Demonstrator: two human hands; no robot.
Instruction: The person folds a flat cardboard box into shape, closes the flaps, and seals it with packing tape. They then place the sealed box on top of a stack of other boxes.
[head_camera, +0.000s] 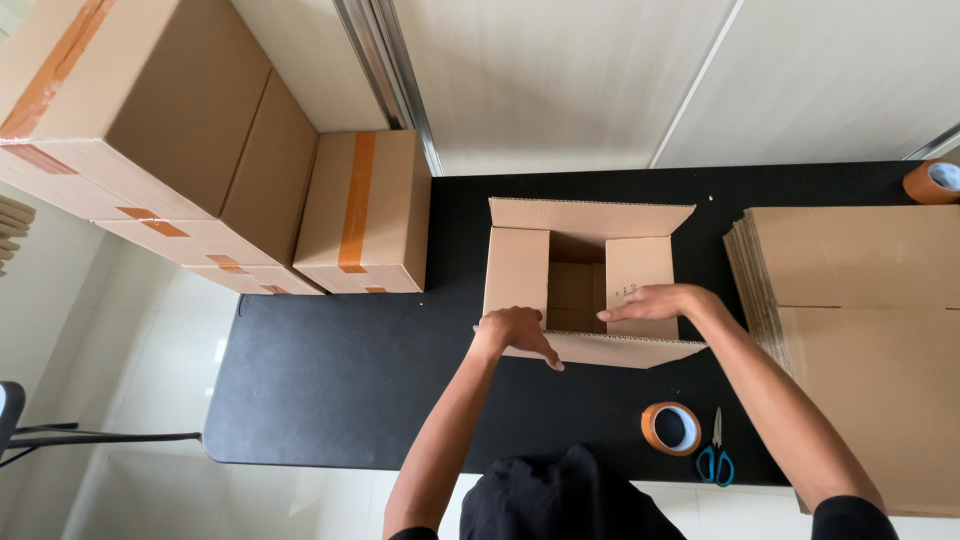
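Open brown cardboard box (585, 285): right hand (655, 300) flat, fingers together on right flap; left hand (515, 330) curled on near flap.

Both my bare arms reach forward, elbows bent, forearms angling inward. My left hand (515, 330) is knuckles up, fingers curled and pointing down-right — thumb tucked from view. My right hand (655, 300) lies flat, palm down — fingers together, pointing left toward the other.
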